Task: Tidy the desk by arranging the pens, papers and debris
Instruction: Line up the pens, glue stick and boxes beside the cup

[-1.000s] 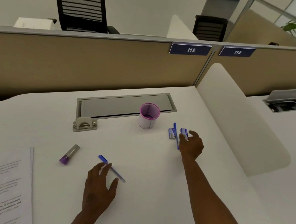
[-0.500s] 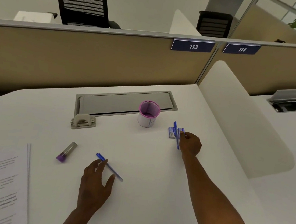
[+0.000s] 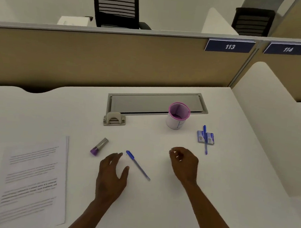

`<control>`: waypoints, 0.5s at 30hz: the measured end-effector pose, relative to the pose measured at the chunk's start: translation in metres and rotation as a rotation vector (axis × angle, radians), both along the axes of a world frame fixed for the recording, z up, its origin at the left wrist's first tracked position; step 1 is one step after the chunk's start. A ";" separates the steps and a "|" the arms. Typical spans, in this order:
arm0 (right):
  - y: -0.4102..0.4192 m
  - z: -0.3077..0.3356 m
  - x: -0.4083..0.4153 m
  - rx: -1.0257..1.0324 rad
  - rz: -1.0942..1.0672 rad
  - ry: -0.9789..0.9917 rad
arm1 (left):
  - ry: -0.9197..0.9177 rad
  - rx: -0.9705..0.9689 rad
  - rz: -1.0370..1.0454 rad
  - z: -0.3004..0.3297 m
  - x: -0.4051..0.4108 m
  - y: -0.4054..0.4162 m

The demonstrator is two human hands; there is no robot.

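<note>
A blue pen lies slanted on the white desk, just right of my left hand. That hand hovers open, fingers spread, not touching the pen. My right hand hangs over the desk with loosely curled fingers and nothing visible in them. Behind it to the right, a second blue pen lies across two small blue packs. A pink-rimmed pen cup stands upright at the back. A stack of printed papers lies at the left, and a small grey tube with a purple cap is beside it.
A grey hole punch sits in front of the metal cable hatch. A beige partition closes the back and a white rounded divider bounds the right side. Office chairs stand beyond the partition.
My right hand has pulled back toward me and left, away from the blue packs and pen, which stay in place. The view has shifted right; my left hand stays beside the near pen.
</note>
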State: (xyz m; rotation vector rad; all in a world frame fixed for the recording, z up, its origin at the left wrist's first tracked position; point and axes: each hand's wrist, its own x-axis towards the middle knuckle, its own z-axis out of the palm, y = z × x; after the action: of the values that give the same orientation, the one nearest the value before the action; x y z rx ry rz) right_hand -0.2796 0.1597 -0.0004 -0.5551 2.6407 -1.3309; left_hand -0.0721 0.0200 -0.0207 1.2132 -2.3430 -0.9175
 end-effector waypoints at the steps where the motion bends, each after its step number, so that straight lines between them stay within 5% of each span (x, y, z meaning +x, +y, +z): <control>1: -0.006 -0.004 0.023 0.017 0.121 -0.028 | 0.007 -0.037 0.034 0.003 0.003 -0.010; 5: -0.032 -0.017 0.081 0.177 0.319 0.012 | -0.017 -0.174 0.145 0.014 0.009 -0.051; 10: -0.056 -0.022 0.100 0.304 0.354 0.089 | -0.260 -0.070 0.143 0.013 0.014 -0.090; 15: -0.063 -0.017 0.097 0.216 0.283 -0.031 | -0.321 -0.139 0.097 0.008 0.014 -0.094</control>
State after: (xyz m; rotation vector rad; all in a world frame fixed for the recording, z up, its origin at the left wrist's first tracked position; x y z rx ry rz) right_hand -0.1824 0.0971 -0.0174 -0.8301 2.5195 -0.9537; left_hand -0.0584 -0.0738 -0.0127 1.4930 -2.5120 -0.5501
